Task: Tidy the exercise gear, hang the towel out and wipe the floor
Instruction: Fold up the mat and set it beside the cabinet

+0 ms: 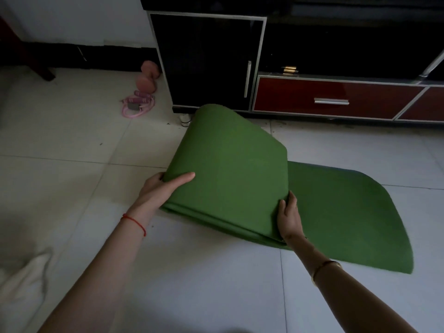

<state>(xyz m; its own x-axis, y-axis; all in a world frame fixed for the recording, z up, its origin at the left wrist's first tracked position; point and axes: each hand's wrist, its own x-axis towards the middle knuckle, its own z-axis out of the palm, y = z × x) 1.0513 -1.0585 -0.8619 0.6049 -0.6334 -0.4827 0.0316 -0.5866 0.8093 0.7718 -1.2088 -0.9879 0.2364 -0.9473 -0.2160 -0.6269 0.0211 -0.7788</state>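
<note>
mat (pixel 230 164) lying mid-floor, being folded loosely toward 3 o'clock | left hand (pixel 163 188) pinching the fold's edge, right hand (pixel 289 218) gripping its other edge | risk: springy loose fold is slipping free, unrolling | dumbbell (pixel 146 76), skipping rope (pixel 137 104) waiting at 11 o'clock

No legible text, label, brand, number or sign anywhere in view

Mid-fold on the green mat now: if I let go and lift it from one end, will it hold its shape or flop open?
The green foam exercise mat probably flops: its raised flap arches in a soft curve between the left hand and right hand. The loose, uncreased folds suggest it may spring open once the grip eases. It looks thin, so likely light.
</note>
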